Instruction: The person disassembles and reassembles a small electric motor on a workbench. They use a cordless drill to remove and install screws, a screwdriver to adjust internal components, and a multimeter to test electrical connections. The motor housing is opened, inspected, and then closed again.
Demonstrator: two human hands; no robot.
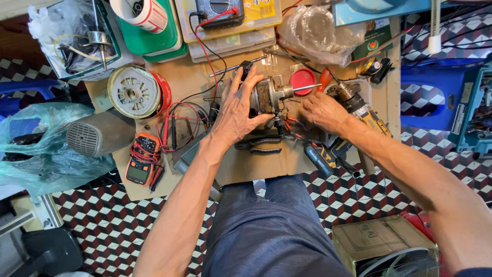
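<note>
**A:** What does the left hand (237, 114) do?

**B:** It lies over a small electric motor (267, 95) with a metal shaft, in the middle of the cardboard sheet (246, 164) that covers the low work surface. The fingers are spread and wrapped around the motor body, so the hand is closed on it and holds it.

**A:** And the right hand (323, 110)?

**B:** It rests just to the right of the motor, palm down, near the wires under the motor. The fingers are bent toward the motor, but I cannot tell if they pinch something or only touch the surface.

**A:** What lies around?

**B:** Pliers (259, 146) with dark handles lie just below the left hand, on the cardboard. A round red lid (302, 80) sits behind the shaft. A cordless drill (359, 105) lies to the right of the right hand. On the left side there is an orange multimeter (141, 160) with red and black leads, and above it a round metal fan part (134, 92) with a red rim. A grey motor housing (100, 133) lies beside the multimeter.
</note>
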